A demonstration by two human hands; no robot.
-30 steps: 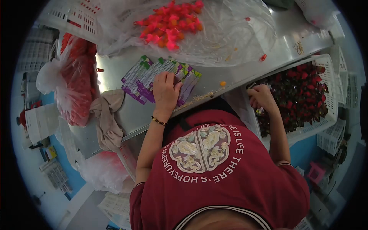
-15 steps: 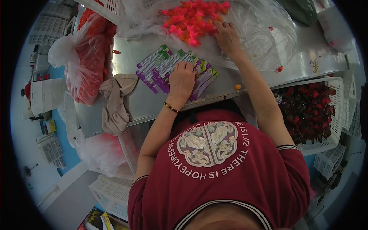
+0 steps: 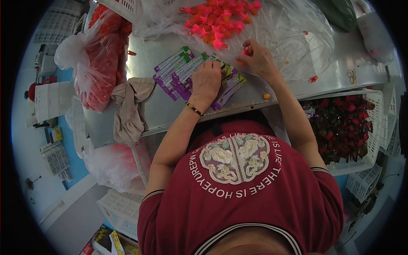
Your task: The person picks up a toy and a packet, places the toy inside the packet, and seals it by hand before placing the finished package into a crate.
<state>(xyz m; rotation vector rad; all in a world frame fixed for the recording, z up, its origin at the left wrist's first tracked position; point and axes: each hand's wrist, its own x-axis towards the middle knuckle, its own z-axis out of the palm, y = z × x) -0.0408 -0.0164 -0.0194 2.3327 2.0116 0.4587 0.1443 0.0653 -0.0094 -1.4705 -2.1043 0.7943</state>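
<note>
Several purple-and-green printed packets [image 3: 173,80] lie fanned out on the metal table. My left hand [image 3: 207,80] is on top of them, its fingers bent and pressed together over one packet; the fingertips are partly hidden. Beside the packets, my right hand [image 3: 260,62] is raised a little with thumb and fingers pinched round a small pink-and-orange plastic piece [image 3: 243,58]. Beyond it, a heap of similar pink-and-orange pieces [image 3: 219,21] rests on a clear plastic sheet [image 3: 293,38].
A tied bag of red pieces [image 3: 95,72] and a beige cloth [image 3: 129,110] lie on the left. To the right stands a white crate [image 3: 376,123] with dark red packed items. One orange bit [image 3: 266,96] sits near the table edge [image 3: 238,111].
My right hand has drawn back from the heap towards the packets, bringing a small pink-and-orange piece with it. The left hand stays on the packets.
</note>
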